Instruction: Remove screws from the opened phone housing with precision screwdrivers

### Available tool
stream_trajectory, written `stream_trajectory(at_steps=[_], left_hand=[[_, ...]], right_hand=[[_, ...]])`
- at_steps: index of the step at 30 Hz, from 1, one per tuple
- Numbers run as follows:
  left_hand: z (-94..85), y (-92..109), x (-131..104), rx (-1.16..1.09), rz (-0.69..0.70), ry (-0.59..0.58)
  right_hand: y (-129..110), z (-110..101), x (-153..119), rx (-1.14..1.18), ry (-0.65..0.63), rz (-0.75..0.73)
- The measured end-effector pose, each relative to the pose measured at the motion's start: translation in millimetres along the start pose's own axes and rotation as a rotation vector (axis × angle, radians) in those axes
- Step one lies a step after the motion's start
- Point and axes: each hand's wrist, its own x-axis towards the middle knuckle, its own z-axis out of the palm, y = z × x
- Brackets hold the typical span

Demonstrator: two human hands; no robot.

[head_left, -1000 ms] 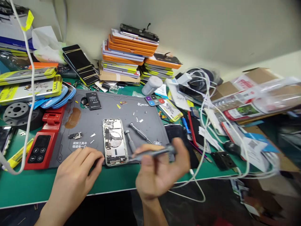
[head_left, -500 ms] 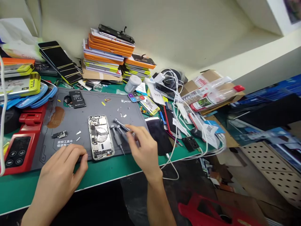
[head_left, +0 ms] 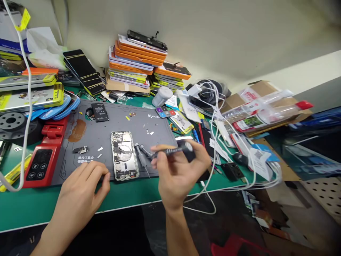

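My right hand (head_left: 181, 170) is closed around a dark grey screwdriver (head_left: 173, 151), raised above the mat and slightly blurred. Two more grey screwdrivers (head_left: 142, 158) lie on the mat just left of it. Between my hands rests an opened phone (head_left: 124, 156), its inner parts and a round coil area showing. My left hand (head_left: 85, 188) lies at the mat's front edge with fingers curled and thumb near the index finger; what is between them is hidden. Near it are a small dark phone part (head_left: 80, 149) and tiny metal pieces (head_left: 99, 155).
A grey mat (head_left: 106, 131) covers the green bench (head_left: 128, 199). A black phone battery (head_left: 100, 112) lies at its back, near a white jar (head_left: 162, 96). On the left stands a red device (head_left: 42, 163). Stacked boxes (head_left: 138, 60) line the wall; white cables (head_left: 213, 131) cross the right side.
My right hand has lifted a screwdriver from the group on the mat and turned palm upward. My left hand keeps its place by the mat's edge. The view has shifted left.
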Motion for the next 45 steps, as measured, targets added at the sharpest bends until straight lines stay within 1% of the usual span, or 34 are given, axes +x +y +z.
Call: stream_trajectory(at_steps=[2,4,7,10,14,20,25,28,30,32,34,35,37,41,45], left_hand=[[-0.4,0.3,-0.4,0.000,-0.005,-0.005],[-1.4,1.4,-0.1,0.000,-0.003,-0.009],[-3.4,3.9,1.2,-0.008,0.002,-0.016],[-4.3,5.7,2.7,-0.013,0.002,-0.016],[-2.9,5.9,3.7,-0.031,-0.019,-0.018],[-1.6,6.1,2.6,-0.042,-0.026,-0.020],[-1.7,6.0,2.3,-0.045,-0.022,-0.025],[-1.6,5.6,1.8,-0.046,-0.023,-0.023],[-1.8,5.9,1.1,-0.045,-0.024,-0.026],[-1.8,6.5,0.6,-0.041,-0.023,-0.028],[-1.7,7.2,0.6,-0.040,-0.024,-0.028],[-1.5,7.4,0.7,-0.039,-0.025,-0.026],[-1.2,7.7,0.9,-0.040,-0.029,-0.024],[-0.6,7.4,0.3,-0.053,-0.033,-0.029],[-0.3,7.3,-0.5,-0.058,-0.040,-0.031]], right_hand=[[-11.3,11.0,-14.3,0.150,-0.037,-0.036],[-14.9,19.5,-25.6,0.160,-0.097,-0.142],[-9.6,25.2,-34.4,0.151,-0.144,-0.271],[-4.1,25.5,-34.7,0.150,-0.174,-0.269],[-5.5,25.6,-31.2,0.087,-0.237,-0.263],[-7.6,26.4,-30.1,0.034,-0.248,-0.306],[-8.0,23.4,-25.6,-0.035,-0.262,-0.433],[-8.7,21.0,-23.8,0.069,-0.335,-0.405],[-8.5,20.1,-24.7,0.111,-0.368,-0.412],[-7.8,19.8,-26.7,0.048,-0.330,-0.451],[-7.1,19.8,-28.8,-0.018,-0.270,-0.458],[-6.9,19.9,-29.6,-0.022,-0.261,-0.454],[-7.1,20.1,-30.3,-0.010,-0.267,-0.446],[-9.1,20.6,-28.8,-0.068,-0.243,-0.481],[-8.4,20.0,-27.1,-0.051,-0.270,-0.486]])
